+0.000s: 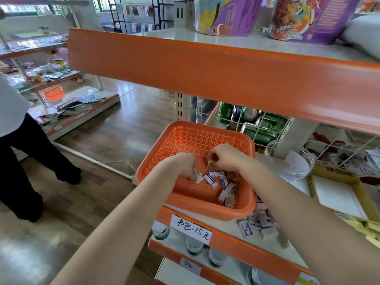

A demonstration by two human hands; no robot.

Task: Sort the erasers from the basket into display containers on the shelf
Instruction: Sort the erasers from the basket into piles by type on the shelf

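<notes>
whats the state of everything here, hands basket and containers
left hand: fingers curled round an eraser
right hand: pinches a small yellowish piece
orange basket: upright, holds loose erasers
clear container: upright, no erasers seen
cardboard box: open, no erasers seen

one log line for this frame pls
left grip pinches eraser | right grip holds yellow piece | both inside basket | loose erasers in it

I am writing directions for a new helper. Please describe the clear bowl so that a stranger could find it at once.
Find the shelf level where the orange basket stands. Just right of the basket, in front of the wire rack of green cans, sits the bowl. It is the only round, see-through container there; the box beside it is flat cardboard.
</notes>
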